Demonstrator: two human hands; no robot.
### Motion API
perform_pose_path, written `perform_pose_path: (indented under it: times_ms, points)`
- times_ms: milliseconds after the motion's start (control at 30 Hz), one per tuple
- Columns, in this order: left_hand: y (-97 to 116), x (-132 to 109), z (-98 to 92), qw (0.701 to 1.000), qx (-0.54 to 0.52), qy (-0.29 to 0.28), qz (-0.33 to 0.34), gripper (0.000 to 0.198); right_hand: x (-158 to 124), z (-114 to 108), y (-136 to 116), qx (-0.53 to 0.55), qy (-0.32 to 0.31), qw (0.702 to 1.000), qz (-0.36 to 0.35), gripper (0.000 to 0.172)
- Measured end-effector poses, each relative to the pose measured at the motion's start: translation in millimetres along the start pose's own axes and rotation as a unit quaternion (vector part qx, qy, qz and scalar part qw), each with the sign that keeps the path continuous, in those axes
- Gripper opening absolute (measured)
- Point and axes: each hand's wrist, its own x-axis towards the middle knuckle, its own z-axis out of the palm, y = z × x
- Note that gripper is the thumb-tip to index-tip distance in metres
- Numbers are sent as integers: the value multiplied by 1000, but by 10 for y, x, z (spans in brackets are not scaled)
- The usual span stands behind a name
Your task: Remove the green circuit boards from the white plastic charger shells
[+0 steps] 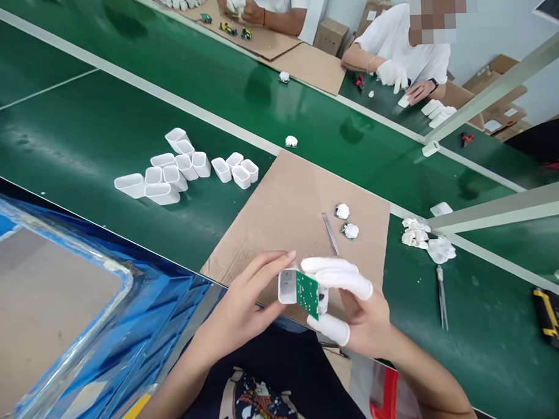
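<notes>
Holding | left hand [246, 301]: white housing [288, 288] | right hand [364, 319]: green board [307, 294]

L hand [239, 305] lower ctr, fingers [267, 268] bent, thumb [270, 314] opp.; R hand [363, 313] just right, white-capped fingers [344, 280] pinching; forearms [427, 372] up from btm edge.

Single view from a camera worn on my head, looking forward and down. My left hand [246, 302] and right hand [368, 316] appear close, below the middle, with my dark shirt [303, 358] at the bottom edge. The green bench [75, 131] runs aslant; a co-worker in white [406, 52] appears farther off, upper right.
</notes>
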Motion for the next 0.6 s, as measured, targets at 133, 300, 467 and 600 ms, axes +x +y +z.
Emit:
perform_pose_path:
  times_ms: [133, 300, 467, 600]
  points:
    - [105, -26, -2, 999, 6, 24, 27, 59, -24, 44, -105, -71, -4, 995, -71, 49]
    - [140, -60, 6, 1000, 7, 11, 21, 56, -57, 102, -101, -87, 21, 992, -90, 46]
    - [120, -69, 33, 1000, -16, 11, 7, 58, -50, 123, -125, -110, 40, 989, -94, 45]
    - [125, -59, 40, 1000, -16, 10, 4, 56, -54, 139, -111, -110, 52, 987, -101, 48]
